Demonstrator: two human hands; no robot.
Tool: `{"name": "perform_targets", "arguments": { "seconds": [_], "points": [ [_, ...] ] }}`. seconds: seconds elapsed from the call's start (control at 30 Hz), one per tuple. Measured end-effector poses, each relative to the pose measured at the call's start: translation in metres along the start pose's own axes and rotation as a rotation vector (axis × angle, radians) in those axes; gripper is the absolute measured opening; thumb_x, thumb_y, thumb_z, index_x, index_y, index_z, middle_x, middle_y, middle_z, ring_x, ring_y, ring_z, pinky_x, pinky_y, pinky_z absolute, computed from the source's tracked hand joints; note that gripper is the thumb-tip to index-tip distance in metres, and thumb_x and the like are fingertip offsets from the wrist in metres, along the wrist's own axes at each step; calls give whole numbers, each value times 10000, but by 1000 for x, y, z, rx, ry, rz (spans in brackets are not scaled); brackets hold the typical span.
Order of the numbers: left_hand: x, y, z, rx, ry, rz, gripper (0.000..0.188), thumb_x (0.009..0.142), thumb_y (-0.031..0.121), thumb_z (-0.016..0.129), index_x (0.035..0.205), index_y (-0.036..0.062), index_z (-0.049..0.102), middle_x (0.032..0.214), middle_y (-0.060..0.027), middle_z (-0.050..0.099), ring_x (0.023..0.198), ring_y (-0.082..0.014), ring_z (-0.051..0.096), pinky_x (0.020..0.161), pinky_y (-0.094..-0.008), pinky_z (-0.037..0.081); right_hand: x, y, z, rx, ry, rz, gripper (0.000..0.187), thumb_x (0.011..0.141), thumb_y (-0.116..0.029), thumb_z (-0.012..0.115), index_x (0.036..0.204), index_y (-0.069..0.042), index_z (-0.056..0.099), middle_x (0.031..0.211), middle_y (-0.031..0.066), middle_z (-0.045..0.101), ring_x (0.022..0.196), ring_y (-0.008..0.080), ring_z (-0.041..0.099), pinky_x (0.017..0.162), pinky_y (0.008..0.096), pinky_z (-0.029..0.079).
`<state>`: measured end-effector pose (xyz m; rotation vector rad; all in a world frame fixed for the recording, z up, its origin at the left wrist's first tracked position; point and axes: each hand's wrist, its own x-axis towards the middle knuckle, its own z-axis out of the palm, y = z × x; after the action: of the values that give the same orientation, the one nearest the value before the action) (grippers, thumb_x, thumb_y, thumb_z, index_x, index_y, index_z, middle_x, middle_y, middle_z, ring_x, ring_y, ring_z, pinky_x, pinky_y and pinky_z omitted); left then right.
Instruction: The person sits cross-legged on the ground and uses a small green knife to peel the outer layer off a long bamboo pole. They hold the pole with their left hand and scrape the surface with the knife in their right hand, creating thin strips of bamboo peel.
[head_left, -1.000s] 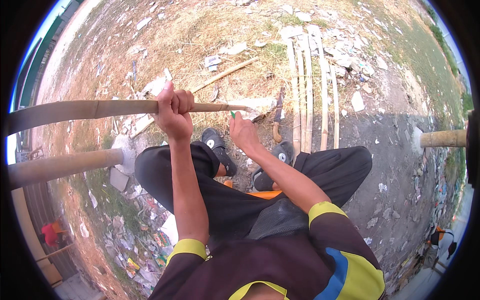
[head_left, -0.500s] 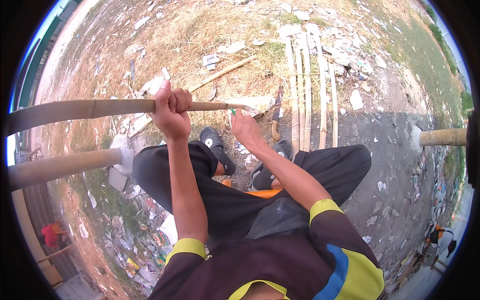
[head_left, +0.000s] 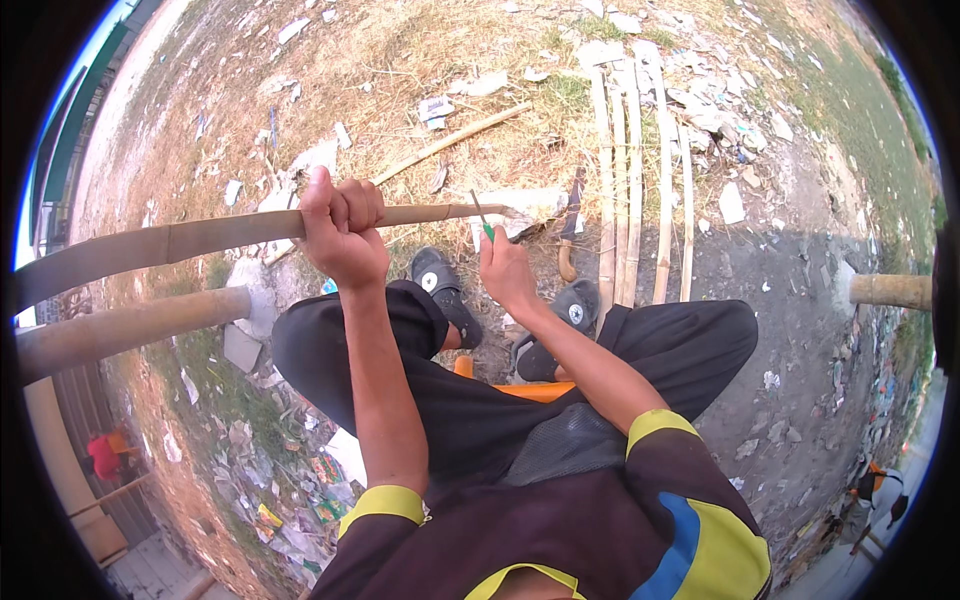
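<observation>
My left hand [head_left: 345,228] is wrapped round a long split bamboo strip [head_left: 215,235], which I hold crosswise in front of me. One end of the strip runs out to the far left; the narrower end points right. Between the fingers of my right hand [head_left: 507,276] is a small green-handled knife [head_left: 488,230]. Its thin dark blade points up and to the left, close to the strip's right end; I cannot tell if they touch. Beyond my right hand, a larger blade with a curved wooden handle [head_left: 567,260] lies on the ground.
Several long bamboo strips [head_left: 665,190] lie side by side ahead on the right. Another bamboo stick [head_left: 450,140] rests on dry grass. Thick bamboo poles stand at the left [head_left: 140,325] and right [head_left: 890,291]. Litter [head_left: 300,540] is strewn about. I sit on an orange seat [head_left: 535,391].
My right hand has moved slightly down and right, and the knife's blade now shows above the strip. My left hand keeps its grip on the strip. The whole view has shifted slightly.
</observation>
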<state>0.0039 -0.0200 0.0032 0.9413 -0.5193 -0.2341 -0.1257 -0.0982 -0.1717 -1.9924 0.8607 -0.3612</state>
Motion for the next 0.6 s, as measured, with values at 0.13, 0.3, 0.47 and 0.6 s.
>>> {"name": "perform_targets", "arguments": {
  "seconds": [0.13, 0.3, 0.47, 0.6],
  "points": [
    [3, 1, 1, -38, -34, -13, 467, 954, 186, 419, 540, 141, 208, 434, 27, 177, 397, -88, 120, 413, -309, 159, -1, -22, -2, 40, 5, -98, 283, 961, -227, 440, 912, 44, 505, 606, 288, 579, 599, 478, 590, 561, 536, 466],
    [0, 3, 1, -39, -94, -24, 464, 952, 166, 409, 539, 135, 200, 435, 24, 169, 394, -91, 118, 412, -310, 164, 12, 24, 5, -136, -57, 16, 289, 959, -229, 443, 919, 51, 498, 639, 303, 589, 646, 496, 599, 589, 542, 482],
    [-1, 2, 3, -16, -276, -33, 456, 914, 131, 411, 520, 115, 183, 433, 18, 157, 374, -91, 135, 396, -302, 157, 5, -5, -6, -24, -68, 2, 311, 955, -238, 433, 930, 58, 527, 670, 320, 596, 689, 489, 615, 642, 546, 499],
    [1, 7, 8, -40, -475, -47, 450, 848, 112, 441, 489, 93, 170, 413, 4, 175, 352, -98, 141, 367, -300, 140, 24, 36, -6, -176, -78, 29, 311, 948, -233, 447, 874, 58, 523, 648, 311, 592, 687, 481, 620, 647, 557, 492]
  ]
}}
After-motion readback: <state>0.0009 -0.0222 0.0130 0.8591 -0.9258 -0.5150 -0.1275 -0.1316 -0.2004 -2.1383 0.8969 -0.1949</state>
